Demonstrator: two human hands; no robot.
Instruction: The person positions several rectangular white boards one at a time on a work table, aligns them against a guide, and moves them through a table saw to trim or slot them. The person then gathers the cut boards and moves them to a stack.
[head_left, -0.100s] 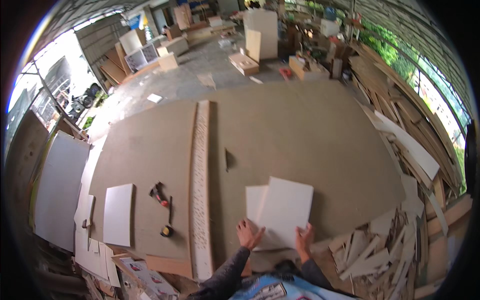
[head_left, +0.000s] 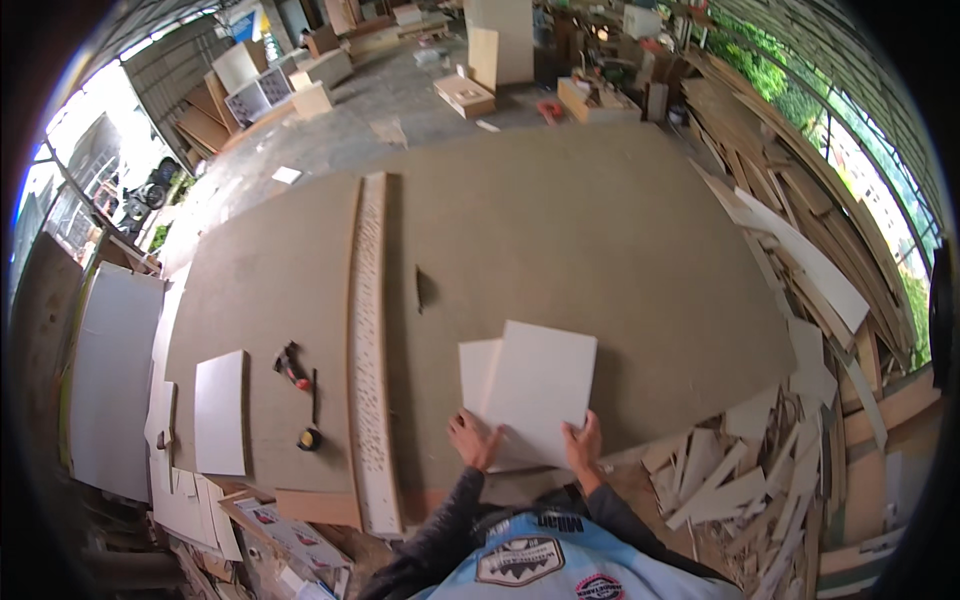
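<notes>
Right of the one long speckled strip, you've two overlapping panels: your right hand clamps the top panel, your left hand meets the bottom panel, its grip impossible to tell. Left of that strip: one tape measure, one red-and-black tool, one white board.

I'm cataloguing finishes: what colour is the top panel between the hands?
The top panel is plain white on its visible face; the head view shows it best.

White panels, brown tabletop, speckled white plank, dark-grey sleeves
</notes>
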